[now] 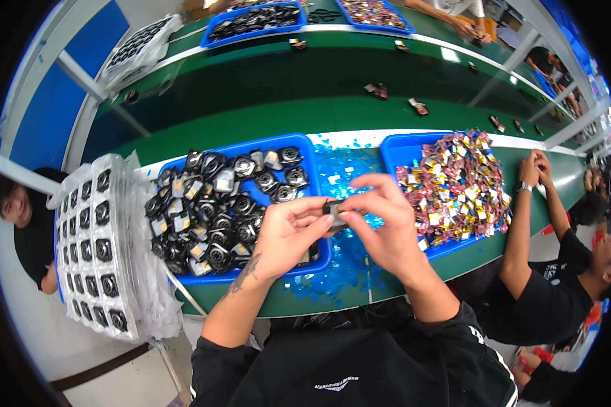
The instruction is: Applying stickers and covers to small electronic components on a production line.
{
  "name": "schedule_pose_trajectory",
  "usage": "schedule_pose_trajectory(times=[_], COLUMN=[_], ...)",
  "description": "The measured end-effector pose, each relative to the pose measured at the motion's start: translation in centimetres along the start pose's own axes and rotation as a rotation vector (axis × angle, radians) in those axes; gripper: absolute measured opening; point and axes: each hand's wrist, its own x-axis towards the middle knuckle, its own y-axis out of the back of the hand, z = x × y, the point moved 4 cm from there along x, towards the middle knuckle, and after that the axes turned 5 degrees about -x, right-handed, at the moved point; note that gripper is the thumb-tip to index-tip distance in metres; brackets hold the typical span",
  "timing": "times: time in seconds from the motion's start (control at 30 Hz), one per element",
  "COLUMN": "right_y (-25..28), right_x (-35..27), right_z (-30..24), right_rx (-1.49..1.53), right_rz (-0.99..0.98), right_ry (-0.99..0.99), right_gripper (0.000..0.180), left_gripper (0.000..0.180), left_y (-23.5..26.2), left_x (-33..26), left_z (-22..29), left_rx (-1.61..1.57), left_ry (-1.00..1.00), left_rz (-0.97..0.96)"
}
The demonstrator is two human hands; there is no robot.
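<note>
My left hand [288,230] and my right hand [385,220] meet over the gap between two blue trays. Pinched between their fingertips is a small black part [333,216] with a greyish face; the fingers cover much of it. To the left, the left blue tray [326,261] holds a heap of black parts [218,234], some with round rings and some with pale patches. My left forearm passes over its near right corner. On the right, another blue tray [389,150] carries a pile of small reddish pieces [458,186] with white and yellow tabs.
Blue film scraps [336,271] litter the green table between the trays. White moulded trays [88,244] of black parts stand far left. Beyond a white rail lies a green conveyor [285,117] with scattered parts. A co-worker's hands [536,169] are at the right; more people sit around.
</note>
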Motion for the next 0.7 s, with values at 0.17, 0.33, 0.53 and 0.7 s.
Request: schedule_pose_trajectory(times=[0.17,0.33,0.53,0.7], right_y=[0.7,-0.1,-0.4,-0.2], right_x=[-0.1,0.0,0.1,0.1], right_z=[-0.9,-0.5,-1.0,-0.6], right_rx=[-0.066,0.006,-0.007,-0.064], right_rz=[0.102,0.008,0.058,0.039], right_ry=[0.111,-0.087,-0.183,-0.108], right_gripper=[0.016,0.015,0.016,0.015], left_gripper=[0.031,0.039,0.038,0.037], left_y=[0.1,-1.0,-1.3,-1.4], left_x=[0.4,-0.2,-0.3,-0.5], left_z=[-0.6,-0.4,-0.5,-0.3], left_rx=[-0.143,-0.081,-0.052,-0.01], left_ry=[-0.039,-0.193,-0.227,-0.251], left_rz=[0.162,0.035,0.018,-0.006])
